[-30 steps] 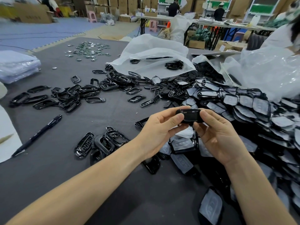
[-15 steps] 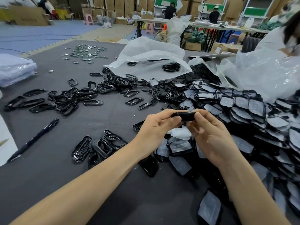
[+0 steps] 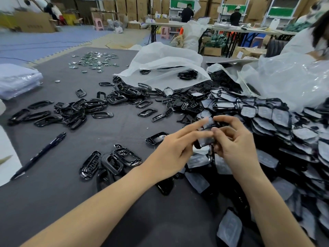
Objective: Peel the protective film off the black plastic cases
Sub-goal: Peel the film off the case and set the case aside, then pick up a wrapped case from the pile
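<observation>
Above the grey table mat [image 3: 124, 125], both hands meet on one black plastic case [image 3: 204, 142]. My left hand [image 3: 175, 152] holds the case from the left, its index and middle fingers stretched out over the top. With thumb and index finger, my right hand [image 3: 235, 145] pinches a greyish flap of protective film [image 3: 209, 122] lifted off the case's upper end. A big heap of film-covered cases [image 3: 284, 122] fills the right side. Bare black cases [image 3: 110, 161] lie just left of my left wrist.
More black frames [image 3: 71, 111] spread across the left of the mat, with a pen [image 3: 41, 154] nearer me. White plastic bags [image 3: 165, 68] lie at the back, small metal badges [image 3: 94, 61] beyond. A person [image 3: 316, 32] sits at far right.
The case has tipped from flat between both hands to upright. My left fingers have straightened out, and my right fingers have lifted a flap of film from its top.
</observation>
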